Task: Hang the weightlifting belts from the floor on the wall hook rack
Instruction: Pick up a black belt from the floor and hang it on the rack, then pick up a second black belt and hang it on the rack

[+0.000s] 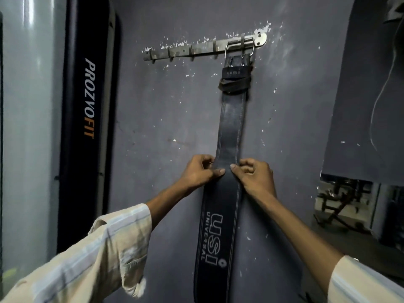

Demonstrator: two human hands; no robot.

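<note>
A black leather weightlifting belt with white "USI UNIVERSAL" lettering hangs flat against the grey wall. Its metal buckle is looped over a hook at the right end of the steel wall hook rack. My left hand pinches the belt's left edge at mid-length, thumb on the front. My right hand pinches the right edge at the same height. The other hooks on the rack are bare. The belt's lower end runs out of the bottom of the view.
A tall black "PROZOFIT" padded upright and a pale grey column stand at the left. A dark wall panel juts out at the right, with gym equipment behind and below it.
</note>
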